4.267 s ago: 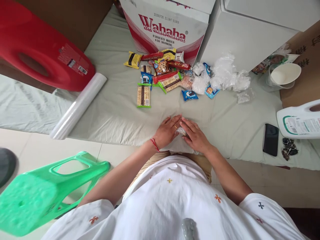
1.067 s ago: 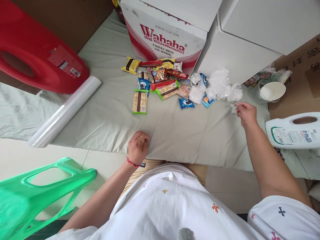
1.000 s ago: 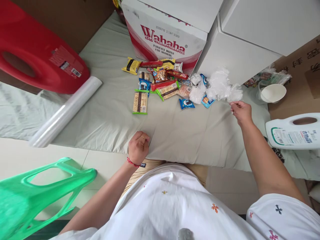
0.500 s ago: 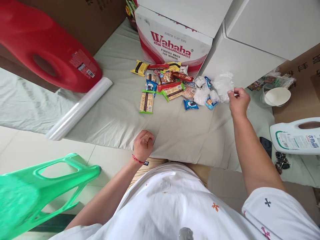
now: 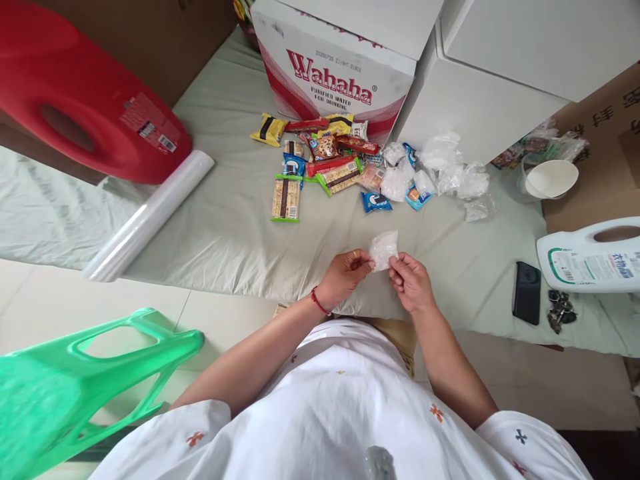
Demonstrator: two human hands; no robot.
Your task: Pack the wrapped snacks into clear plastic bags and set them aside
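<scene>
Thin, whitish translucent plastic film, bunched into a small flat piece point(image 5: 384, 249), is held above the near part of the pale green cloth-covered surface point(image 5: 220, 233), pinched at its left edge by the left grip point(image 5: 345, 277) and at its lower right by the right grip point(image 5: 411, 283), thumb and fingers closed on it in both. Farther out, crumpled clear plastic wrappings point(image 5: 450, 177) are heaped beside a pile of snacks in coloured wrappers point(image 5: 341, 176). If the edges were pulled apart too hard, the film might be torn; if either pinch were loosened, it could be dropped; if it were laid near the heap, it could be confused with the look-alike wrappings. Whether anything is enclosed in the film cannot be told, and some fingertips are hidden. Several snacks are partly covered by others, the red plastic bottle point(image 5: 120, 113) and the white plastic bottle point(image 5: 595, 259) are cut off at the sides, and the dark bunch point(image 5: 561, 311) beside the black phone point(image 5: 527, 292) is hard to make out.
</scene>
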